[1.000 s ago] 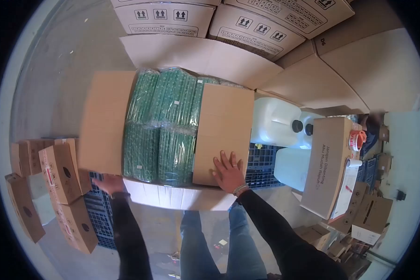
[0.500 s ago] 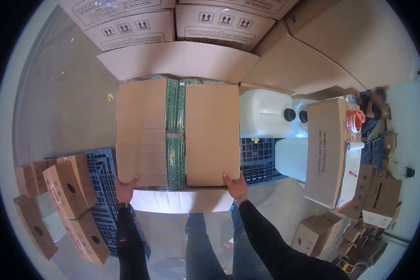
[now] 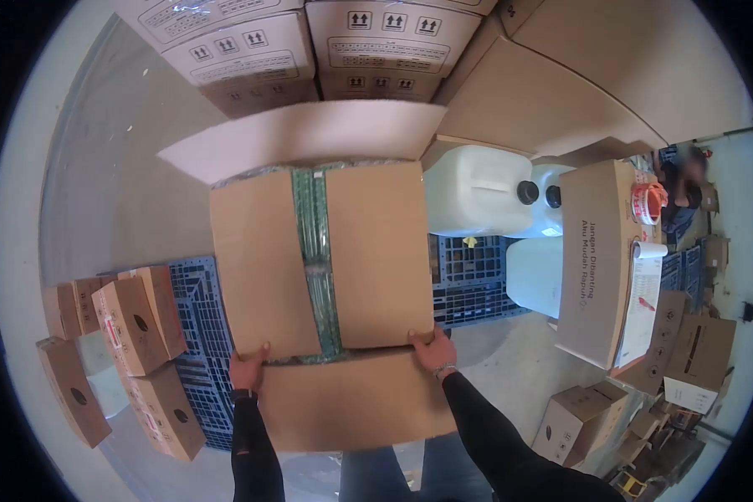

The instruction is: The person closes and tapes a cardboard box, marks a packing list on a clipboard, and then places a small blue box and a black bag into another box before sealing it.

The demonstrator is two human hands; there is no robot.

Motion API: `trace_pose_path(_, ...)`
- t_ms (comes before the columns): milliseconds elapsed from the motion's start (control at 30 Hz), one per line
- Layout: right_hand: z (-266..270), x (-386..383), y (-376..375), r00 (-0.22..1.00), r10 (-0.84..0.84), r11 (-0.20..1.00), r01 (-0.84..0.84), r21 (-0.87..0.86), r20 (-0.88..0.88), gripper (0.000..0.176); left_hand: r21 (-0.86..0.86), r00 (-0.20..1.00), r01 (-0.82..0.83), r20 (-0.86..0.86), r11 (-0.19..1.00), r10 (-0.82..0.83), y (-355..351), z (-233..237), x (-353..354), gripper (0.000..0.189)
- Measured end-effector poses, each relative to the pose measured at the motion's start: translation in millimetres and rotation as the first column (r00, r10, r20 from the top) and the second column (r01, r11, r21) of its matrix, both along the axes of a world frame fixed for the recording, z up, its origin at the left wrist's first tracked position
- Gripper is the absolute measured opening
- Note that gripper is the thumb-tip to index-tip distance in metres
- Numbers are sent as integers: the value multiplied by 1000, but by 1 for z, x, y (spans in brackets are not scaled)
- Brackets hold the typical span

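Observation:
A large open cardboard box (image 3: 381,251) is in front of me, its two side flaps folded inward. Green items in clear plastic (image 3: 314,226) show through the gap between those flaps. The far flap (image 3: 301,138) stands up, and the near flap (image 3: 356,406) spreads toward my legs. My left hand (image 3: 248,370) grips the near left corner, with its thumb on top. At the near right corner my right hand (image 3: 435,351) is closed in the same way. The fingers under both corners are hidden.
Tall stacked cartons (image 3: 385,50) stand behind the box. White jerrycans (image 3: 477,192) and a carton (image 3: 594,259) with a tape roll (image 3: 647,202) and clipboard (image 3: 640,305) are at right. Small boxes (image 3: 134,326) and a blue pallet (image 3: 201,335) lie left. A person (image 3: 686,188) is far right.
The box has turned slightly and its near edge has come toward me, with both hands still on its corners. The near flap now shows a broader brown face.

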State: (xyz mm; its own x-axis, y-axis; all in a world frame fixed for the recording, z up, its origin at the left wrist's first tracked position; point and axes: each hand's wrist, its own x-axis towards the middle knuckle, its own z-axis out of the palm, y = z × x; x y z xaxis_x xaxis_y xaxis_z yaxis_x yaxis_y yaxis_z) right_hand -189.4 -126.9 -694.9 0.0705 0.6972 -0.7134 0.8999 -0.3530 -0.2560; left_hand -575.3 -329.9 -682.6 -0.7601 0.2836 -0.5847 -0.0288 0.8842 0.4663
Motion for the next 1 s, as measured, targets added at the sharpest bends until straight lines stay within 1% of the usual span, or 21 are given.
trace_pose_path(100,-7,29,-7,993,-6,997,-3,-73,-118,84,-248,970,241,47,938,-237,-5,19,-5,87)
trace_pose_path(167,7,45,0,947,55,978,-115,-174,-316,79,-380,898,434,112,817,-425,-34,7,-35,86)
trace_pose_path(200,17,53,6,909,75,960,-177,-216,-411,77,-419,881,472,179,776,-439,-41,6,-52,85)
trace_pose_path(233,25,58,20,883,-159,910,-41,-412,-441,74,-387,874,474,314,791,-371,-40,14,-72,84)
trace_pose_path(267,33,62,39,822,-388,799,75,-597,-416,72,-311,842,385,505,869,-192,-34,26,-92,83)
trace_pose_path(300,29,69,46,727,-549,707,141,-693,-411,70,-244,708,169,704,955,55,-28,44,-106,82)
trace_pose_path(367,9,84,48,493,-782,535,218,-817,-380,68,-102,406,-294,887,950,221,-29,62,-130,81)
trace_pose_path(400,-2,88,42,355,-857,469,232,-852,-374,67,-31,393,-363,901,931,183,-29,63,-129,82)
trace_pose_path(467,-3,74,30,182,-925,380,440,-814,-333,73,98,374,-491,921,866,108,-26,65,-114,84)
trace_pose_path(500,-1,60,25,90,-942,320,530,-785,-323,75,132,313,-685,941,717,125,-18,68,-90,88)
trace_pose_path(533,15,34,24,5,-928,278,676,-682,-373,75,354,588,-594,804,723,90,-18,50,-69,93)
trace_pose_path(567,12,20,17,79,-895,361,706,-609,-439,77,542,807,-440,589,716,50,-16,22,-51,99)
trace_pose_path(600,10,11,7,159,-852,442,730,-522,-498,80,505,961,-97,271,858,-51,-2,1,-36,102)
trace_pose_path(633,10,5,-1,252,-802,520,741,-424,-542,82,329,976,216,-48,919,-212,12,-17,-19,106)
trace_pose_path(667,18,-4,-5,605,-444,836,545,-63,-660,81,53,855,450,-313,891,-413,20,-26,-8,109)
trace_pose_path(700,31,-18,-5,809,26,929,198,314,-587,81,45,860,433,-320,900,-398,29,-27,-5,112)
trace_pose_path(733,39,-32,-6,814,474,772,-201,602,-336,80,36,862,421,-328,906,-388,39,-24,-5,114)
trace_pose_path(800,37,-67,-3,692,691,655,-474,588,-211,80,34,867,434,-289,900,-407,47,-19,-14,113)
trace_pose_path(900,41,-116,14,574,818,549,-753,362,-46,85,-88,629,673,-454,734,-631,105,-3,-53,112)
trace_pose_path(967,23,-128,20,542,840,528,-810,255,-18,86,19,569,664,-662,748,-488,206,59,-70,113)
trace_pose_path(1000,16,-130,19,523,852,514,-835,194,-9,87,57,475,697,-783,715,-401,252,90,-78,111)
